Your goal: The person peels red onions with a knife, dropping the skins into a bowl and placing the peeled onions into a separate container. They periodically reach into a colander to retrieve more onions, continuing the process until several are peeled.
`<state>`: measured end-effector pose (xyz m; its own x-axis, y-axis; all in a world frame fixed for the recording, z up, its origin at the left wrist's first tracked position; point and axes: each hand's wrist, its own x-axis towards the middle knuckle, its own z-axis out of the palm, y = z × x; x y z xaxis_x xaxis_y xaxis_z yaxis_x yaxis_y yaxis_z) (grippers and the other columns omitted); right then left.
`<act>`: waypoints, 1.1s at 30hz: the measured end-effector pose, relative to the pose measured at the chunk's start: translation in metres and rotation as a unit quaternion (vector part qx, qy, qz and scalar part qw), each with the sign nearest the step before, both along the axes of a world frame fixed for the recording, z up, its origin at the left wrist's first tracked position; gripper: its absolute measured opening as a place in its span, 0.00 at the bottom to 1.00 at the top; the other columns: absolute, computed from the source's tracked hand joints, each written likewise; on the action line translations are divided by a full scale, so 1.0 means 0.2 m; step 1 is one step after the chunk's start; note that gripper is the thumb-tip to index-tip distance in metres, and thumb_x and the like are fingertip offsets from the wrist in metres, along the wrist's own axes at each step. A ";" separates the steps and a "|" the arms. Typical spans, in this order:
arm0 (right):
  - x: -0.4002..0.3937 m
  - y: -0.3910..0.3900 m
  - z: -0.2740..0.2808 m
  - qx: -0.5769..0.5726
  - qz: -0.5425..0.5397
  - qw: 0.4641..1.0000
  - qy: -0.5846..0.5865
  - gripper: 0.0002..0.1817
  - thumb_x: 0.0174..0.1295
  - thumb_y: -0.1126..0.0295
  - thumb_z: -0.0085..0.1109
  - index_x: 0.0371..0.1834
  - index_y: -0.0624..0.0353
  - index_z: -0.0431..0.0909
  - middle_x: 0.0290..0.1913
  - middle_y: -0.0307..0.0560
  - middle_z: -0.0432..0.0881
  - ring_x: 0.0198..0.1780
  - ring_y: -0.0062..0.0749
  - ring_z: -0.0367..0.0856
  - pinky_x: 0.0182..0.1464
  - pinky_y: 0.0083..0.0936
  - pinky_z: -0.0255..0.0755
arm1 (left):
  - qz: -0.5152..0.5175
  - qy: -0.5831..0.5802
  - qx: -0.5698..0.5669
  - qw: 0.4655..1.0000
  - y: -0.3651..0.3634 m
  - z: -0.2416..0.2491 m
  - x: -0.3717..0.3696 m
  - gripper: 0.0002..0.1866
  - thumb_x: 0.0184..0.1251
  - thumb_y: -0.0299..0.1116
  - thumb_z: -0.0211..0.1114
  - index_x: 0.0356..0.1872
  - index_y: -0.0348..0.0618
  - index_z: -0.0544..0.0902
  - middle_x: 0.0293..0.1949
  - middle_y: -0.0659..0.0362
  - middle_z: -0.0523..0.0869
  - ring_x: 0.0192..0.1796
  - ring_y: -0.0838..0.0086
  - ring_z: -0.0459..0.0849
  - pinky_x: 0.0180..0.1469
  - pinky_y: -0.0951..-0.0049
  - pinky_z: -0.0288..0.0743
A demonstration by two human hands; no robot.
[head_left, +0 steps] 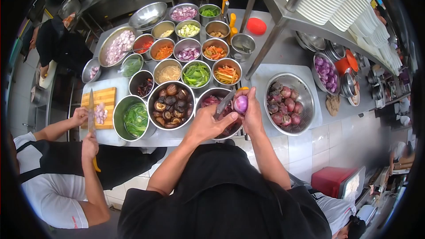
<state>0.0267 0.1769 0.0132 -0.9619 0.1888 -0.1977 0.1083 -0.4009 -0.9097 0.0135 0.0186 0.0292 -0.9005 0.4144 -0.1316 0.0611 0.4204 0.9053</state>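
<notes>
My left hand (207, 123) is closed around a knife, its dark blade (225, 102) slanting up toward my right hand (253, 111). The fingers of my right hand wrap round a peeled, shiny purple onion (241, 104). Both hands are over a metal pot (214, 94) with purple-red onion pieces or skins inside, and they hide part of it. A bit of yellow shows behind the onion, mostly covered by my fingers. To the right, a perforated colander (271, 121) holds unpeeled red onions (283, 102).
Mushrooms (171, 106) fill a pot on the left, beside a pot of greens (136, 119). Several tubs of cut vegetables stand behind. A co-worker's hands (90, 144) hold a knife at a wooden board (108, 95). A shelf (305, 20) with stacked plates overhangs at right; peeled onions fill a bowl (338, 89).
</notes>
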 end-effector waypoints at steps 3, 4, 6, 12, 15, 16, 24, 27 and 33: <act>0.00 -0.03 -0.02 0.109 -0.047 0.992 0.043 0.27 0.72 0.45 0.37 0.37 0.60 0.74 0.27 0.38 0.74 0.29 0.17 0.69 0.31 0.16 0.64 | 0.035 0.061 0.023 0.997 0.04 0.00 0.02 0.25 0.55 0.50 0.71 0.35 0.32 0.81 0.22 0.46 0.82 0.26 0.60 0.84 0.29 0.66 0.73; 0.01 -0.03 -0.04 0.147 -0.056 0.985 0.074 0.25 0.73 0.48 0.39 0.37 0.60 0.75 0.27 0.38 0.74 0.30 0.17 0.69 0.34 0.17 0.65 | 0.045 0.082 0.046 0.995 0.06 -0.01 0.03 0.23 0.57 0.47 0.70 0.36 0.32 0.81 0.23 0.47 0.83 0.25 0.60 0.84 0.29 0.66 0.73; 0.01 -0.05 -0.02 0.205 -0.070 0.972 0.094 0.23 0.73 0.50 0.41 0.37 0.60 0.75 0.27 0.37 0.75 0.30 0.17 0.69 0.34 0.17 0.65 | 0.055 0.103 0.068 0.991 0.08 -0.02 0.03 0.20 0.59 0.44 0.68 0.37 0.32 0.81 0.23 0.47 0.83 0.25 0.60 0.84 0.29 0.66 0.73; 0.02 -0.03 -0.05 0.237 -0.072 0.965 0.088 0.20 0.73 0.54 0.43 0.35 0.59 0.75 0.26 0.36 0.75 0.29 0.16 0.70 0.32 0.16 0.64 | 0.081 0.185 0.198 0.959 0.12 -0.09 0.02 0.10 0.64 0.32 0.63 0.38 0.34 0.79 0.25 0.46 0.83 0.26 0.58 0.84 0.31 0.65 0.75; 0.03 0.02 -0.02 0.169 -0.030 0.985 0.036 0.23 0.73 0.50 0.40 0.38 0.58 0.75 0.26 0.36 0.74 0.27 0.16 0.69 0.27 0.17 0.63 | 0.105 0.124 0.155 0.975 0.08 -0.12 0.00 0.10 0.63 0.32 0.63 0.38 0.34 0.79 0.25 0.44 0.83 0.27 0.57 0.84 0.32 0.65 0.75; 0.04 0.04 -0.01 0.116 0.005 0.993 -0.011 0.25 0.73 0.47 0.38 0.40 0.58 0.75 0.28 0.36 0.75 0.25 0.17 0.68 0.24 0.17 0.62 | 0.124 0.130 0.123 0.976 0.07 -0.11 -0.01 0.10 0.61 0.31 0.63 0.37 0.34 0.79 0.25 0.44 0.82 0.27 0.56 0.84 0.32 0.65 0.75; 0.03 0.12 -0.02 -0.276 0.090 0.955 -0.053 0.21 0.71 0.50 0.45 0.47 0.58 0.72 0.32 0.42 0.75 0.26 0.24 0.71 0.21 0.16 0.61 | 0.084 0.104 -0.115 0.984 -0.03 -0.17 -0.03 0.12 0.53 0.30 0.64 0.33 0.29 0.79 0.28 0.40 0.83 0.33 0.50 0.84 0.38 0.60 0.75; 0.03 0.11 -0.03 -0.304 0.081 0.945 -0.092 0.21 0.70 0.50 0.46 0.48 0.58 0.72 0.32 0.44 0.76 0.26 0.25 0.72 0.22 0.17 0.61 | 0.066 0.067 -0.068 0.993 -0.04 -0.12 -0.02 0.12 0.55 0.31 0.64 0.33 0.30 0.80 0.29 0.40 0.83 0.32 0.54 0.85 0.38 0.60 0.75; 0.04 0.05 -0.04 -0.297 0.064 0.948 -0.092 0.23 0.68 0.45 0.48 0.46 0.56 0.73 0.32 0.43 0.77 0.26 0.23 0.71 0.22 0.17 0.62 | 0.038 0.046 -0.027 0.998 -0.02 -0.17 -0.02 0.13 0.59 0.34 0.66 0.38 0.34 0.83 0.28 0.48 0.85 0.31 0.67 0.84 0.37 0.67 0.74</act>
